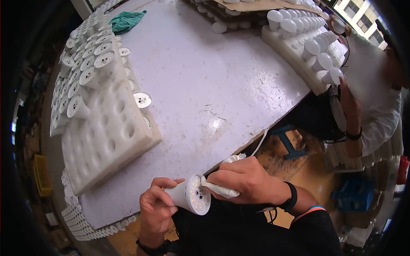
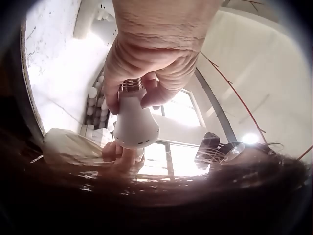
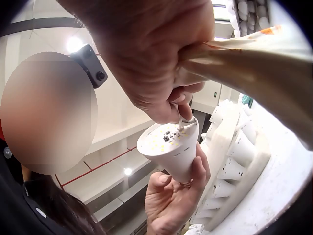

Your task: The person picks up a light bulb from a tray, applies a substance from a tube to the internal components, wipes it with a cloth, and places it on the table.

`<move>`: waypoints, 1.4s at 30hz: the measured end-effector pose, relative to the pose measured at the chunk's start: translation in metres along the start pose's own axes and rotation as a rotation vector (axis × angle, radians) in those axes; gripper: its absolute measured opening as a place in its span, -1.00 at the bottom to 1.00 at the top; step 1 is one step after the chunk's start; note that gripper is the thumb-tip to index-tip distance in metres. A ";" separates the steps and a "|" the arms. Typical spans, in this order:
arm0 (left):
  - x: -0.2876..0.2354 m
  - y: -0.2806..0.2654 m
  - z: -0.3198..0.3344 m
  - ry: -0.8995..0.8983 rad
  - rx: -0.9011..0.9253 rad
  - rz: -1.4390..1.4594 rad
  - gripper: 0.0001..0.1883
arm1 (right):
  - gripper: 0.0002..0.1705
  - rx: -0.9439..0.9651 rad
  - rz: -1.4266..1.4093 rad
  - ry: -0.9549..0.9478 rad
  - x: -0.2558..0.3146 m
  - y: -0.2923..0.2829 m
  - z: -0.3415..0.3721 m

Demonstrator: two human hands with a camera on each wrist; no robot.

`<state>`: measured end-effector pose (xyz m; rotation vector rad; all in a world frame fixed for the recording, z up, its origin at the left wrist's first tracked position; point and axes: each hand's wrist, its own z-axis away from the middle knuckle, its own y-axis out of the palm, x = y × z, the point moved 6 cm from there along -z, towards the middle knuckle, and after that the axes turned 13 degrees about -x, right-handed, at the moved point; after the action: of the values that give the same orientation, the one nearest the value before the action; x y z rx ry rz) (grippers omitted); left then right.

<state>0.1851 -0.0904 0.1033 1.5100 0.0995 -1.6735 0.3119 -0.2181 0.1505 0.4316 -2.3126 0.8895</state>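
Note:
My left hand (image 1: 157, 207) grips an LED bulb (image 1: 184, 195) by its screw-base end. The bulb has no dome, so its round board with small yellow LEDs and dark parts faces toward my right hand (image 1: 252, 182). In the left wrist view the bulb's white body (image 2: 134, 122) hangs from thumb and fingers at the metal screw cap (image 2: 131, 85). A soft whitish plastic bag (image 3: 254, 66) with orange marks is gripped in my right hand. Its narrow end (image 1: 204, 183) meets the board near the rim, and the fingertips are right above the board in the right wrist view.
On the table (image 1: 192, 77) at left lies a white foam tray (image 1: 115, 128) with several domeless bulbs standing in it. A green cloth (image 1: 127, 21) is at the back. Domed bulbs fill another foam tray (image 1: 284, 47) at right, beside a seated person (image 1: 371, 123). A blue stool (image 1: 290, 145) stands below.

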 end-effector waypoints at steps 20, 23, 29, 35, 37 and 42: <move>0.036 0.020 -0.056 -0.261 -0.062 0.197 -0.67 | -0.84 -0.161 -0.460 0.699 -0.032 -0.018 0.017; 0.071 0.036 -0.097 -0.395 0.021 0.044 -0.61 | -0.77 -0.282 -0.548 0.802 -0.041 -0.029 0.030; 0.119 0.109 -0.174 -0.384 0.082 -0.102 -0.62 | -0.70 -0.525 -0.567 0.750 -0.047 -0.055 0.046; 0.058 0.187 -0.128 0.124 0.492 -0.349 -0.65 | -0.55 -1.018 -0.840 0.856 -0.071 -0.075 0.067; 0.015 0.192 -0.068 0.143 0.771 -0.056 -0.72 | -0.52 -1.023 -0.871 0.879 -0.076 -0.073 0.064; -0.056 0.198 0.038 0.132 1.101 0.597 -0.86 | -0.53 -0.927 -0.864 0.912 -0.074 -0.054 0.049</move>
<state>0.2731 -0.2077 0.2531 2.1075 -1.2594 -1.1216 0.3733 -0.2853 0.1000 0.4103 -1.2364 -0.3881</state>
